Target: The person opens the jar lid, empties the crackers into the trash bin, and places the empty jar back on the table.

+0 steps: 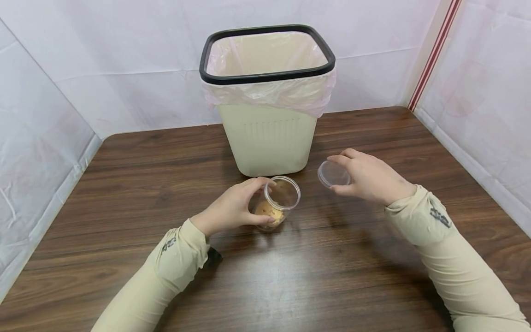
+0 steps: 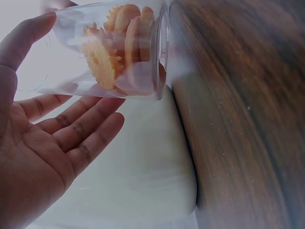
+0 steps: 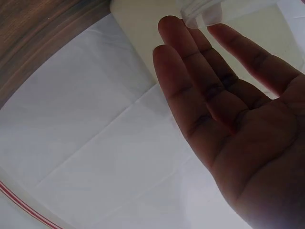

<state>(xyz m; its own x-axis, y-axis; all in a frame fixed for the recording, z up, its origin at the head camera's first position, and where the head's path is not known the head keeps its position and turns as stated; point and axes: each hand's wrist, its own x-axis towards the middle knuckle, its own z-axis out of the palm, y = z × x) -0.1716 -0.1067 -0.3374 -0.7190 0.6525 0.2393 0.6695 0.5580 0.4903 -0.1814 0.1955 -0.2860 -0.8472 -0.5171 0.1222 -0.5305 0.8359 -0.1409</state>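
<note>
My left hand (image 1: 230, 207) grips a clear round jar (image 1: 286, 193) from its left side, thumb and fingers on opposite sides of the wall. The jar's mouth is uncovered, and several yellow-brown biscuits (image 2: 102, 59) with scalloped edges lie at its bottom. Its base is close to the tabletop; I cannot tell whether it touches. To the right, my right hand (image 1: 369, 177) holds a clear round lid (image 1: 333, 173) by its edge, between thumb and fingertips, above the table and apart from the jar. Only part of the lid (image 3: 214, 12) shows in the right wrist view.
Behind the jar stands a cream waste bin (image 1: 269, 138) with a black rim (image 1: 267, 78) and a pale pink liner bag (image 1: 290, 94). The dark wooden table (image 1: 124, 207) is bordered by white sheeting (image 1: 137, 92) at the back and sides.
</note>
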